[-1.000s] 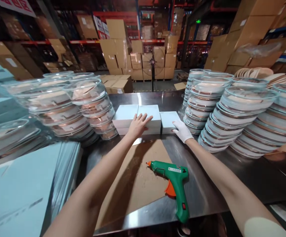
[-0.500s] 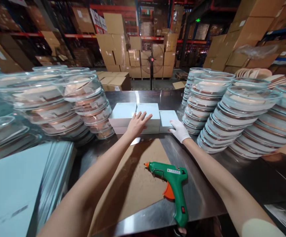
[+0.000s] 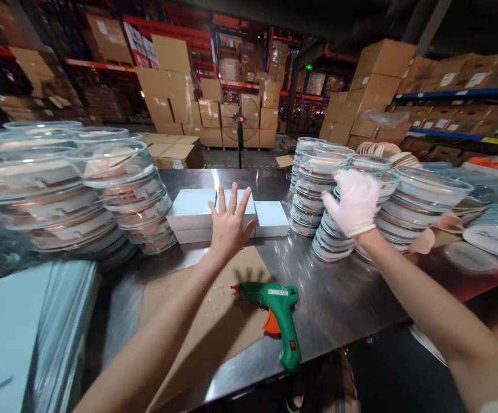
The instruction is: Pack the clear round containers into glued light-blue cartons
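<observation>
Left hand (image 3: pixel 228 226), bare, is raised above the table (image 3: pixel 339 298) with fingers spread wide, palm facing away. It holds nothing and hangs in front of the white boxes (image 3: pixel 193 209), apparently off them.

Right hand (image 3: pixel 352 202), in a white glove, is up at the stacks of clear lidded dishes (image 3: pixel 330 229) on the right. Fingers loosely curled, nothing visibly gripped. It overlaps the upper dishes of a front stack; cannot tell whether it touches them.

White boxes sit in a row at the back-centre of the table: a two-high pile on the left, a middle one largely hidden behind the left hand, and a single low box (image 3: pixel 271 218) on the right end, just beside the nearest dish stack.

A green glue gun (image 3: pixel 279 318) with an orange trigger lies on its side near the front edge, nozzle pointing left, with its nozzle end on a brown cardboard sheet (image 3: pixel 214 321) and its handle on bare steel. The left forearm passes over the cardboard.

Another group of clear lidded dishes (image 3: pixel 81 195) is stacked on the left of the table, leaning, just beside the box pile. Pale blue flat sheets (image 3: pixel 12 332) fill the near-left corner. Behind the table are racks and stacked cardboard cartons (image 3: pixel 167 86).
</observation>
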{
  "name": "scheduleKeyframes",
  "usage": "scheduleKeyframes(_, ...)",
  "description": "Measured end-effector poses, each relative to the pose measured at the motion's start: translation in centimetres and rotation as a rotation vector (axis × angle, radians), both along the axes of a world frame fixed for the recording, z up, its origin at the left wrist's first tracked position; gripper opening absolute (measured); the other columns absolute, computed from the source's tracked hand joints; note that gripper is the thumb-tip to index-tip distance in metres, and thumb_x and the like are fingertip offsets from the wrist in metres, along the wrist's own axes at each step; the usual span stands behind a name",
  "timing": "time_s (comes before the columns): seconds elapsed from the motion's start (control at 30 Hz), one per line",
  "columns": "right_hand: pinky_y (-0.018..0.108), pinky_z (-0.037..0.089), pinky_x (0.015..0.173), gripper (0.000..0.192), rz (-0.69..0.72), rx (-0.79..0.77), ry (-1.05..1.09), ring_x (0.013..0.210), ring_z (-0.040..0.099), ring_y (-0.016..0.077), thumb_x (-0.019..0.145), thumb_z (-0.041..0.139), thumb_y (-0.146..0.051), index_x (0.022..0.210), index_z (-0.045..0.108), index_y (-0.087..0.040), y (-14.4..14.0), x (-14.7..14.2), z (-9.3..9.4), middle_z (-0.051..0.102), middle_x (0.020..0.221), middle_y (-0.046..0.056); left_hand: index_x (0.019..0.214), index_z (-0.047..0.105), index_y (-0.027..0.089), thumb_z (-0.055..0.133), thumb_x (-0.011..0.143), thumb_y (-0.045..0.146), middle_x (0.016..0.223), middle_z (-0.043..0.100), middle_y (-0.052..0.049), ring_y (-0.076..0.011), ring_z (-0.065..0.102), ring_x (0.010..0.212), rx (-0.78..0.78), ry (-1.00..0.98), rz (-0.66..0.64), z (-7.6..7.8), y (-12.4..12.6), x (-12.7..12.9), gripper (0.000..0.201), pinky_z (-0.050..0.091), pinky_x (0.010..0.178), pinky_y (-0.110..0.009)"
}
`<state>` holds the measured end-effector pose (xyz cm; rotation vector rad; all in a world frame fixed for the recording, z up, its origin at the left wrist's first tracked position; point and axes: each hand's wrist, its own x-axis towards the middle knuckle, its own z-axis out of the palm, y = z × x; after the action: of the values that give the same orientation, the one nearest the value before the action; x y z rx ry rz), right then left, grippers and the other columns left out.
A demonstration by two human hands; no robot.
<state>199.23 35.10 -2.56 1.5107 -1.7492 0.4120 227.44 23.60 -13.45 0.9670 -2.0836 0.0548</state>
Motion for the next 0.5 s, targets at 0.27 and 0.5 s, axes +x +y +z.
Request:
scheduleKeyframes(0.27,0.036,0.037,0.106,0.070,-0.195,0.503,-0.136,0.145,0.050,0.0313,0.103,0.067,-0.045,0.159,0.051,-0.007,2.0,-6.5,7.5,0.052,0.162,0.023,0.146,0.058,0.021,0.070,0.096,0.018,0.161,0.055,-0.019,-0.0341,0.033,0.163,-0.264,0.200,-0.371,-2.4,21.0,4.5,0.051,0.029,0.132,-0.063)
scheduleKeyframes(0.5,0.047,0.045,0.091,0.045,-0.269,0.446,0.147,0.114,0.069,0.0376,0.109,0.046,-0.046,0.124,0.076,-0.017,1.7,-3.3,6.7,0.072,0.133,0.024,0.127,0.067,0.027,0.074,0.085,0.004,0.132,0.077,-0.006,-0.0269,0.064,0.140,-0.201,0.141,-0.169,-5.8,27.5,19.4,0.049,0.051,0.122,-0.053)
